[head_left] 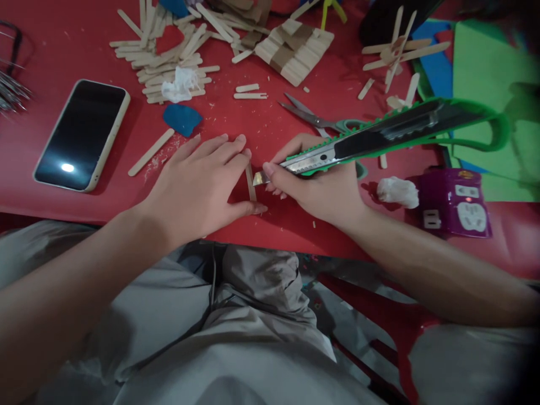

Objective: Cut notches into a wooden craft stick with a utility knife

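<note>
A wooden craft stick lies on the red tabletop, held down at its two ends by the index finger and thumb of my left hand. The other fingers of that hand are stretched out on the table. My right hand is closed around a green utility knife, whose handle slants up to the right. The knife's blade tip is at the stick's right side; whether it cuts into the wood I cannot tell. Scissors lie just behind the right hand, their handles partly hidden by the knife.
Many craft sticks are heaped at the back, near a stick bundle. A phone lies on the left beside a loose stick. A purple power socket, crumpled tissue and green sheets are on the right.
</note>
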Tool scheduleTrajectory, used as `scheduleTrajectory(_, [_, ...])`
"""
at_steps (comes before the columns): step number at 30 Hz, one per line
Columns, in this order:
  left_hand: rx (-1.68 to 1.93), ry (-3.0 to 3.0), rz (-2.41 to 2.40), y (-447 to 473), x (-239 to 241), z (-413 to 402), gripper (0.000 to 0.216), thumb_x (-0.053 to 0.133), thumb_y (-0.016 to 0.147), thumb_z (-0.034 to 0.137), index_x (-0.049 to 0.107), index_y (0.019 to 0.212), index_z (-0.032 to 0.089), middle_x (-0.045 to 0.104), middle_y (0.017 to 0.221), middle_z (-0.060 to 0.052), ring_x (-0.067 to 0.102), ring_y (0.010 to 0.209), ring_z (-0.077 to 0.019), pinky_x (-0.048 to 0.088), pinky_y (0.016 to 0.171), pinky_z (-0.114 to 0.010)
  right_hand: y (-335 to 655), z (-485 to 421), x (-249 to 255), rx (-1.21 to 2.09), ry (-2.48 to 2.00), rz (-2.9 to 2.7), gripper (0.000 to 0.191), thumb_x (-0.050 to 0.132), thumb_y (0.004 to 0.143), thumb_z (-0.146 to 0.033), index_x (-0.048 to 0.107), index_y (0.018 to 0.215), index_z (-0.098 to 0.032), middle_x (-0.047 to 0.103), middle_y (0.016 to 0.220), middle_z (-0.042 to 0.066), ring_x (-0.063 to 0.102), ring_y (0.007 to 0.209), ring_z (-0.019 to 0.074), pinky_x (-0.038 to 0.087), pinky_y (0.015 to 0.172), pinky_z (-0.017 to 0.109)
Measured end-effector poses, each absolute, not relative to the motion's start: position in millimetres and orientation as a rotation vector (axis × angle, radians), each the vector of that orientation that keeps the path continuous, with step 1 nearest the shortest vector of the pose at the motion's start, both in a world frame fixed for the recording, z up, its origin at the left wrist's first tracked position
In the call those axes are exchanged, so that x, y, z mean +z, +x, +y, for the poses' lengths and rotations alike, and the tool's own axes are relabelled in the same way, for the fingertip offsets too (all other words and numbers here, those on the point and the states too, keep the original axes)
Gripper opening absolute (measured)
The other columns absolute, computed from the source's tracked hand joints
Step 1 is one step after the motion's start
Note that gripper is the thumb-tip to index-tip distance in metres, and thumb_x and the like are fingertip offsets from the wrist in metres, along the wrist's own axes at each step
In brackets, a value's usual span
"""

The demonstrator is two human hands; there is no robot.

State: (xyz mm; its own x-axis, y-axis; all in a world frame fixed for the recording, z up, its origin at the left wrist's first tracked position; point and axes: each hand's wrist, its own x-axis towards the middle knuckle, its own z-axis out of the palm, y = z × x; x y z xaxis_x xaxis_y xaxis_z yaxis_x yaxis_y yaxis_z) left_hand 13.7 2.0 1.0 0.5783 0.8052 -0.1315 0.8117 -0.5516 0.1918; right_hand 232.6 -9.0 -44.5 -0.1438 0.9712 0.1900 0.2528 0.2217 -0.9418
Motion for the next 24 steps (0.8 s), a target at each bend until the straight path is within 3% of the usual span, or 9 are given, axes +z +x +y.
scheduleTrajectory(6, [-0.066, 2.563, 1.348, 15.9, 3.1, 1.9, 0.080, 0.086, 0.098, 0.049, 0.062, 0.166, 0.015, 0.051, 0.181, -0.017, 0.047, 0.168, -0.0442, 0.034, 0.143, -0.060, 233.6, -9.8, -43.3, 1.013, -1.169, -1.612, 0.023, 0.087, 0.098, -0.030, 0.068, 0.085, -0.031, 0.076, 0.070, -0.003, 0.073, 0.058, 0.0187, 0.067, 0.062, 0.039])
scheduleTrajectory(12, [0.003, 2.556, 1.318, 13.0, 0.2, 2.3, 0.073, 0.084, 0.098, 0.049, 0.065, 0.164, 0.024, 0.050, 0.182, -0.012, 0.047, 0.169, -0.0454, 0.034, 0.143, -0.063, 234.5, -8.7, -44.4, 1.011, -1.163, -1.619, 0.023, 0.089, 0.097, -0.033, 0.069, 0.085, -0.031, 0.075, 0.068, -0.003, 0.073, 0.056, 0.0174, 0.066, 0.058, 0.036])
scheduleTrajectory(20, [-0.047, 2.559, 1.336, 15.7, 1.9, 1.2, 0.078, 0.086, 0.098, 0.050, 0.062, 0.165, 0.017, 0.051, 0.181, -0.016, 0.047, 0.168, -0.0459, 0.034, 0.143, -0.063, 233.8, -8.9, -42.3, 1.011, -1.170, -1.594, 0.019, 0.084, 0.097, -0.025, 0.069, 0.086, -0.031, 0.077, 0.070, -0.003, 0.075, 0.059, 0.0183, 0.066, 0.058, 0.036])
scheduleTrajectory(24, [-0.056, 2.561, 1.338, 15.6, 2.6, 1.5, 0.074, 0.085, 0.099, 0.050, 0.063, 0.164, 0.022, 0.050, 0.182, -0.013, 0.046, 0.169, -0.0450, 0.034, 0.143, -0.063, 235.7, -8.3, -44.1, 1.015, -1.166, -1.647, 0.020, 0.086, 0.097, -0.029, 0.070, 0.085, -0.031, 0.076, 0.067, -0.004, 0.070, 0.054, 0.0165, 0.065, 0.056, 0.035])
